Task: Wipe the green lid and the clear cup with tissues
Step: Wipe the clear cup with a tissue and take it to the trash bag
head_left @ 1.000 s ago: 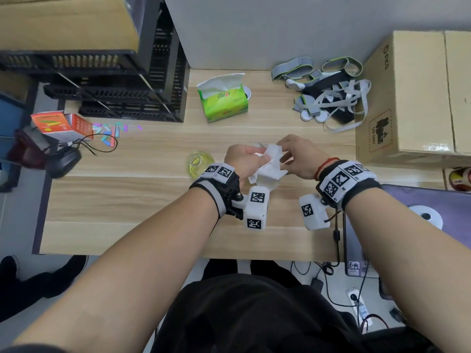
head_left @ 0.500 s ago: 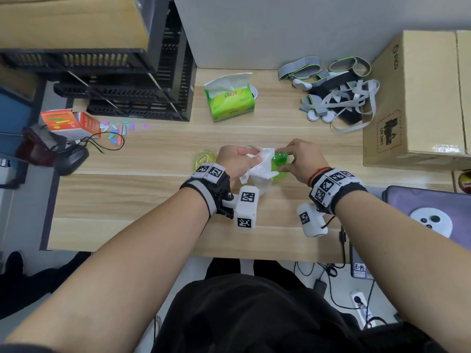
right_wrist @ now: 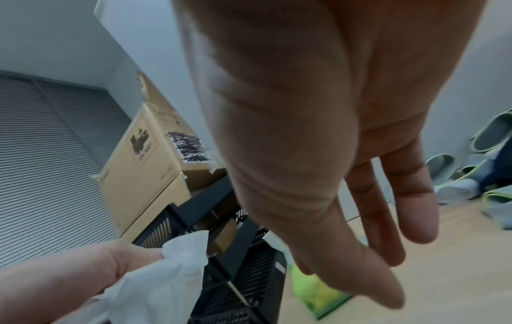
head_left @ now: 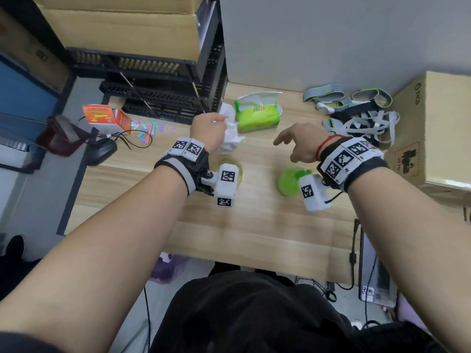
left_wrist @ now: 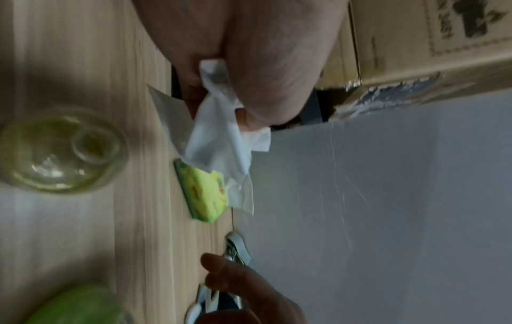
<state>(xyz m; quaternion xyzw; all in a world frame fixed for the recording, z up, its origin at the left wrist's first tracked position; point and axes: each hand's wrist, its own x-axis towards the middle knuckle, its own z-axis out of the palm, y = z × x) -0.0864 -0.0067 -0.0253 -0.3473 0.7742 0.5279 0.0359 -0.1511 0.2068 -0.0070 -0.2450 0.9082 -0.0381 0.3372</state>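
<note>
The green lid lies on the wooden desk under my right wrist, partly hidden by the wrist camera; its edge shows as the green lid in the left wrist view. The clear cup stands under my left wrist, seen from above as the clear cup. My left hand is raised near the tissue pack and pinches a crumpled white tissue, the tissue hanging from its fingers. My right hand hovers above the desk with straight, empty fingers.
A green tissue pack sits at the back of the desk. Grey straps lie at the back right beside a cardboard box. Black crates and boxes stand at the back left; a mouse lies at the left edge.
The right hand has let go of the green lid, which now lies on the desk, and opened. The left hand has carried the tissue away up and back, toward the tissue pack.
</note>
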